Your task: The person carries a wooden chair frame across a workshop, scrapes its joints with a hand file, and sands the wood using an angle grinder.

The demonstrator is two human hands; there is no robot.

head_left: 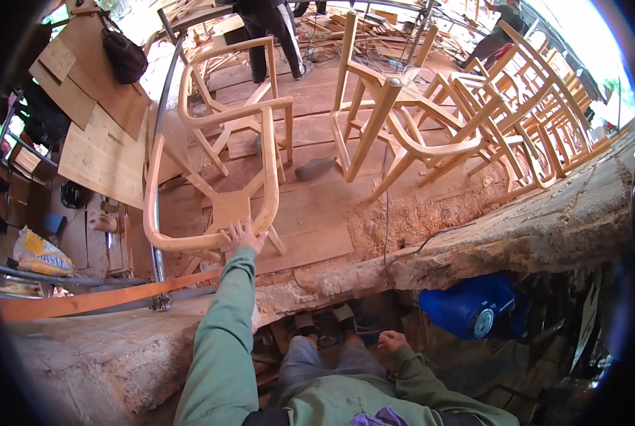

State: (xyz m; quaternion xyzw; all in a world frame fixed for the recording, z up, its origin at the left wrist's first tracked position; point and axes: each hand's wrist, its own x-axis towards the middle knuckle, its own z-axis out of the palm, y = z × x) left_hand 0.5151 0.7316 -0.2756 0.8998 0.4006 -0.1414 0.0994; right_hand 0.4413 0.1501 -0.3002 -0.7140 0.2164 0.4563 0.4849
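Observation:
My left hand [244,238] reaches forward and is closed around the near rail of an unfinished wooden chair frame [269,188]. This frame has rounded rails, a flat panel in its middle and cross braces, and it rests on the raised plank floor. Some of its rail is hidden under my fingers. My right hand [390,341] hangs low in front of my body beside my leg, its fingers curled with nothing visible in them. Another chair frame [395,113] stands beyond, to the right.
Several more chair frames [544,121] crowd the right side. A rough ledge [374,266] edges the floor, with sawdust [431,213] on it. Below sits a blue plastic drum [470,307]. Metal poles [159,263] and plywood sheets [101,153] stand left. A person [264,28] stands at the back.

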